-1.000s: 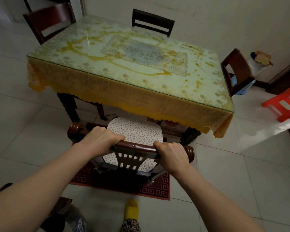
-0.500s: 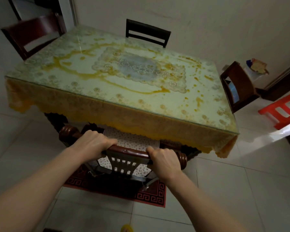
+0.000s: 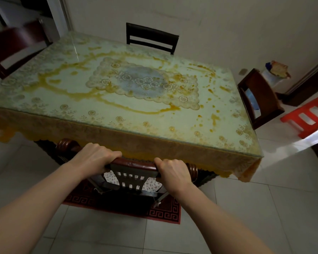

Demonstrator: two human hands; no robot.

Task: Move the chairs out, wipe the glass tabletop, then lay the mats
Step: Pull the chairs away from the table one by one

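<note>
A dark wooden chair with a flowered seat cushion stands at the near side of the table, its seat mostly under the tabletop. My left hand and my right hand both grip its top rail. The glass tabletop covers a yellow lace cloth and shows orange stains. Three more chairs stand round the table: one at the far side, one at the left, one at the right.
A red patterned rug lies under the near chair. A red plastic stool stands at the right, and a bin beside the right chair. White tiled floor surrounds the table.
The near chair has slid forward under the table, both hands still gripping its rail. The camera has moved closer to the table.
</note>
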